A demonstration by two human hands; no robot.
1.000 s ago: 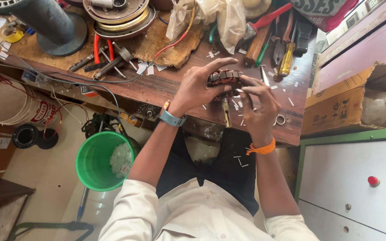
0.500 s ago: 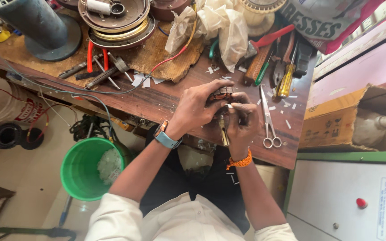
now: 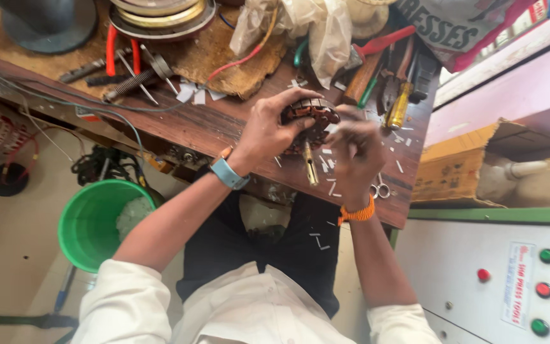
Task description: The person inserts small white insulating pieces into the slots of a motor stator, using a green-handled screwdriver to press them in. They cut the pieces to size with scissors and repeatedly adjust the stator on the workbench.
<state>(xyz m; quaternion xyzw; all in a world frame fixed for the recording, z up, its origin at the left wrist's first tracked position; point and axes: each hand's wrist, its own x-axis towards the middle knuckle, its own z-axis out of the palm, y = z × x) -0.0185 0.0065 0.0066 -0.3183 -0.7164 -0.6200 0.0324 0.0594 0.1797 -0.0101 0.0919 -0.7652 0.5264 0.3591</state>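
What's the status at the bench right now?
Left hand gripping round motor core. Right hand at its edge, blurred. Scissors, paper scraps close by.

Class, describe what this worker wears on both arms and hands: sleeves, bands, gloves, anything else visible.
Both hands are bare, with no gloves. The left hand has a light blue band with an orange edge at the wrist. The right hand has an orange wrist band. White sleeves are rolled up near the elbows, leaving the forearms uncovered.

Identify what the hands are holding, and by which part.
The left hand grips a round, brown wound motor part by its rim. The right hand is blurred; its hold cannot be told.
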